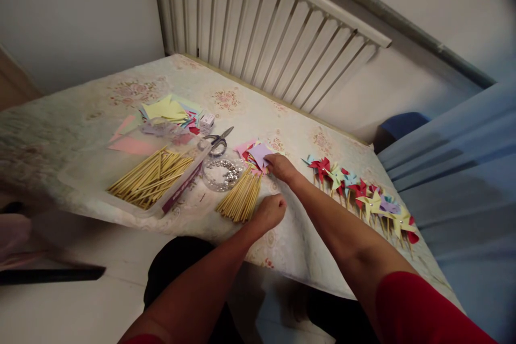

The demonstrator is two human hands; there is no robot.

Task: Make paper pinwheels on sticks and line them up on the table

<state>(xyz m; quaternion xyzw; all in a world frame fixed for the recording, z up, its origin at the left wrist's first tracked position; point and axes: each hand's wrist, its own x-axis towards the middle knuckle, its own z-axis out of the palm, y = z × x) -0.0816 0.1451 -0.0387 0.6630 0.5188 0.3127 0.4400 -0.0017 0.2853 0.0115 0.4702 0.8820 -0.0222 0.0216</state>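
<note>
My right hand reaches to a small pile of coloured paper pieces, its fingertips closed on the edge of a lilac paper piece on top. Just nearer to me, my left hand is curled into a fist over the tablecloth; whatever it may hold is hidden. Beside that fist lies a bundle of thin wooden sticks, its far ends meeting the paper pile. A round clear dish of small shiny metal pieces stands left of the sticks.
Scissors lie behind the dish. A plastic box of sticks stands left, with yellow paper and a small white box beyond. Several finished pinwheels lie right. A radiator and blue curtain border the table.
</note>
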